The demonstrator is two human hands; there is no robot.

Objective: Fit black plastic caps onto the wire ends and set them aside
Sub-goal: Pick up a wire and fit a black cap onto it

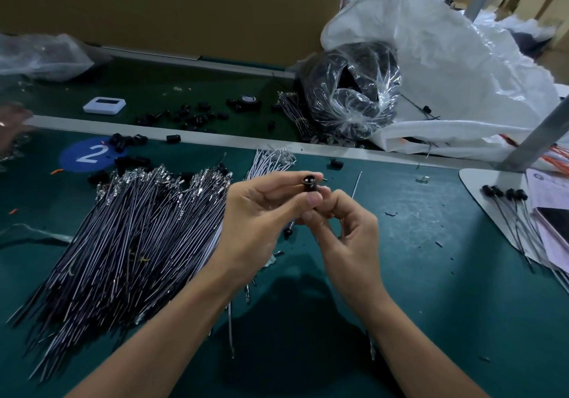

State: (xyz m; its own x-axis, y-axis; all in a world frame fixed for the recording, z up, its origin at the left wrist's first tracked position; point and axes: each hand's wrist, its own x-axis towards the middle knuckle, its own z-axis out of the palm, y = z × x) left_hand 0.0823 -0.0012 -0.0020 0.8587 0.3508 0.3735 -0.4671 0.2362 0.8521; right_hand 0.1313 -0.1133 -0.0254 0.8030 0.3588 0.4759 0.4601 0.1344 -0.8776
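Pointing its open round mouth up and towards the camera, the small black plastic cap (309, 183) stands with its long axis near upright, leaning slightly. It is held in the air above the green table mat (415, 274), in the middle of the view.

Left hand (261, 216): fingers curled, gripping the cap between thumb and forefinger, the forefinger along the cap's upper rim and the thumb on its lower body.

Right hand (346, 231): fingers curled in tight, thumb and forefinger tips pressed together just below the cap and against the left thumb. What they pinch is hidden, so it cannot be told whether a wire is held there.

Wire stock: a large fanned heap of thin black wires with bright metal terminals (132, 234) lies on the mat left of the hands, terminal ends away from the person. A smaller bundle of white wires (271, 160) lies just beyond the hands.

Loose black caps (129, 142) are scattered around a round blue sticker marked 2 (84, 155).

Finished pieces: several black wires with caps fitted (505, 194) lie at far right on a white base plate (474, 179), capped ends away from the person.

Far side of the table: a clear plastic bag of black parts (351, 89) sits against a large white plastic sack (455, 68). A small white device (104, 105) lies well to the left.
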